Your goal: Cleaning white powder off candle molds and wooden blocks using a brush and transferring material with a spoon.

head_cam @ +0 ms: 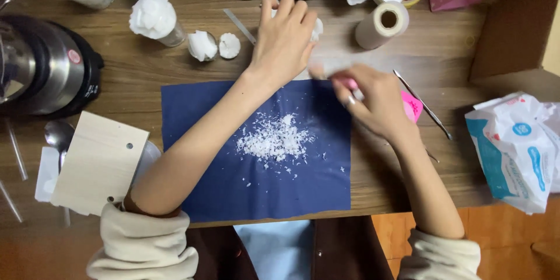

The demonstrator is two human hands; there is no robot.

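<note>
My left hand [284,38] reaches across the wooden table and rests over a white waxy flower piece [317,29], fingers curled on it. My right hand [373,102] hovers at the upper right corner of a dark blue cloth [204,186], pinching a small pink object [349,83]; it is blurred and its shape is unclear. A heap of white flakes [274,139] lies in the middle of the cloth.
A metal pot on a black base [41,64] and a pale wooden board [96,163] sit left. White flower shapes [153,14], small cups [202,45], a tape roll [382,24], a metal pick [423,104], a white and blue bag [516,149] and a cardboard box [513,29] surround the cloth.
</note>
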